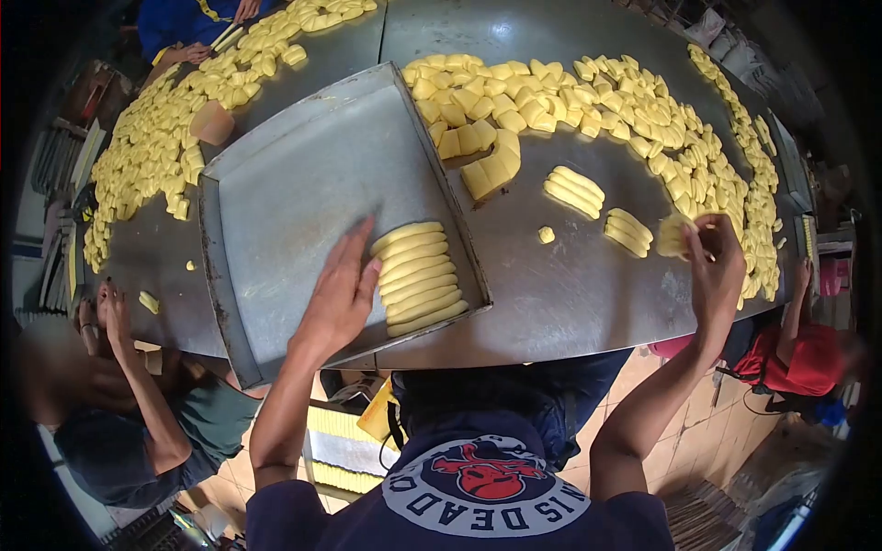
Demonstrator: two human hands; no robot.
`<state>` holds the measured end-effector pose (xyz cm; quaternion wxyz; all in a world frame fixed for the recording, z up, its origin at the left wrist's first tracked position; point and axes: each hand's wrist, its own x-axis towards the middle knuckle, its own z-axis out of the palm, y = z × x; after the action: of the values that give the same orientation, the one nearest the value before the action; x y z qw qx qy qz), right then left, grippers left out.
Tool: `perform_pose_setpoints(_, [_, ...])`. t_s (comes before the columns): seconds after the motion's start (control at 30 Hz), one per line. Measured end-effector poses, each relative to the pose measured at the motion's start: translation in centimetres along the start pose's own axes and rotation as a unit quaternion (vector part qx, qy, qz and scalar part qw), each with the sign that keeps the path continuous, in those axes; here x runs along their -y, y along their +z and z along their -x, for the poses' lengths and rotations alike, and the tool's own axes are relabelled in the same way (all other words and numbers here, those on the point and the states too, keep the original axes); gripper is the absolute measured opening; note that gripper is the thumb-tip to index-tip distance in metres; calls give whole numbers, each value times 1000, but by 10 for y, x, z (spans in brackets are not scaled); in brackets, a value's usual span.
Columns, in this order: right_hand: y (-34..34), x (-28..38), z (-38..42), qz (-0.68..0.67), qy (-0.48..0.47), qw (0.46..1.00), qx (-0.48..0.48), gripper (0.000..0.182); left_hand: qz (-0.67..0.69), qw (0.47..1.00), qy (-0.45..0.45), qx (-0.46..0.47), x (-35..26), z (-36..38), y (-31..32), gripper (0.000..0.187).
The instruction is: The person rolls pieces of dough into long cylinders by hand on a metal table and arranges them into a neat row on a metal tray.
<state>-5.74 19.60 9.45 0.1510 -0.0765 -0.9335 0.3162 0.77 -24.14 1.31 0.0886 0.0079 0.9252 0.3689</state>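
Note:
My left hand (338, 292) lies with fingers stretched out inside a metal baking tray (303, 184). Its thumb side is beside a row of yellow dough rolls (418, 280) packed along the tray's right side. Over the right part of the table, my right hand (715, 255) pinches a piece of yellow dough (676, 236) between thumb and fingers. Left of that hand lie two small groups of dough strips, a nearer one (628, 232) and a farther one (574, 191). A small dough lump (547, 235) sits beside them.
Many cut dough pieces (570, 96) curve across the metal table (514, 321), with another pile (147, 147) at left. An orange-tan block or cup (212, 122) stands by the tray. Co-workers' hands are at left (112, 312), far left (188, 53) and right (802, 275).

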Motion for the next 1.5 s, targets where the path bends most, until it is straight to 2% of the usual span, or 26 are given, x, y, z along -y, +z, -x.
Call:
perform_pose_setpoints(0.07, [10, 45, 0, -38, -63, 995, 60, 15, 73, 995, 37, -58, -10, -8, -9, 55])
perform_pose_setpoints(0.1, [17, 66, 1, -81, -60, 990, 99, 16, 74, 995, 35, -61, -12, -11, -10, 55])
perform_pose_setpoints(0.17, [43, 102, 2, -218, -89, 961, 147, 20, 328, 943, 20, -40, -20, -17, -9, 54])
perform_pose_setpoints(0.2, [54, 120, 2, -232, -115, 950, 177, 25, 329, 943, 19, -42, -27, -19, -10, 54])
perform_pose_setpoints(0.27, [89, 137, 0, -289, -165, 916, 224, 25, 531, 847, -31, -13, -38, -23, -13, 53])
perform_pose_setpoints(0.3, [110, 143, 1, -366, -165, 881, 251, 23, 532, 846, -33, -13, -36, -25, -15, 53])
perform_pose_setpoints(0.37, [139, 151, 5, -390, -147, 861, 290, 23, 606, 795, -7, -29, -27, -27, -20, 51])
perform_pose_setpoints(0.4, [151, 154, 7, -416, -132, 839, 325, 23, 608, 794, -8, -31, -23, -28, -21, 51])
perform_pose_setpoints(0.47, [178, 151, 11, -407, -156, 843, 314, 22, 523, 845, -53, -99, -17, -30, -25, 50])
perform_pose_setpoints(0.53, [201, 150, 14, -398, -180, 847, 302, 20, 532, 837, -73, -104, -3, -35, -24, 44])
perform_pose_setpoints(0.6, [221, 151, 18, -291, -249, 875, 295, 23, 442, 884, -100, -115, 11, -44, -22, 38])
perform_pose_setpoints(0.63, [232, 149, 21, -293, -250, 874, 295, 23, 440, 885, -100, -117, 22, -48, -19, 38])
perform_pose_setpoints(0.7, [253, 146, 28, -154, -363, 897, 199, 27, 409, 901, -103, -101, 46, -57, -8, 35])
perform_pose_setpoints(0.73, [260, 146, 32, -158, -364, 897, 198, 27, 407, 902, -103, -103, 52, -58, -4, 35])
perform_pose_setpoints(0.8, [264, 147, 41, -38, -359, 912, 194, 36, 388, 912, -110, -77, 56, -61, 0, 34])
perform_pose_setpoints(0.93, [253, 153, 44, 47, -343, 909, 230, 39, 383, 916, -111, -53, 54, -57, 3, 33])
perform_pose_setpoints(1.0, [249, 157, 44, 126, -360, 892, 244, 31, 368, 922, -110, -50, 52, -56, 2, 34])
perform_pose_setpoints(1.07, [254, 156, 46, 140, -358, 893, 236, 27, 350, 929, -108, -48, 52, -54, 1, 36])
perform_pose_setpoints(1.1, [255, 157, 48, 158, -355, 893, 228, 24, 239, 965, -84, -66, 52, -52, 3, 38])
perform_pose_setpoints(1.13, [254, 158, 51, 155, -355, 893, 228, 24, 125, 987, -59, -82, 52, -50, 4, 41])
perform_pose_setpoints(1.17, [252, 158, 56, 167, -371, 894, 189, 24, 123, 987, -59, -82, 50, -47, 7, 41])
perform_pose_setpoints(1.23, [256, 154, 60, 179, -384, 894, 147, 25, 74, 984, 8, -159, 40, -42, 13, 46])
perform_pose_setpoints(1.33, [258, 141, 60, 180, -382, 890, 172, 27, 133, 985, -34, -108, 32, -35, 14, 52])
perform_pose_setpoints(1.4, [232, 130, 55, -14, -371, 906, 203, 28, 74, 991, -19, -106, 20, -29, 6, 51])
perform_pose_setpoints(1.43, [213, 129, 50, -13, -369, 908, 200, 28, 17, 994, -7, -106, 15, -30, 3, 51])
perform_pose_setpoints(1.5, [179, 124, 41, -138, -295, 934, 147, 33, -40, 993, 42, -107, 11, -35, 3, 51])
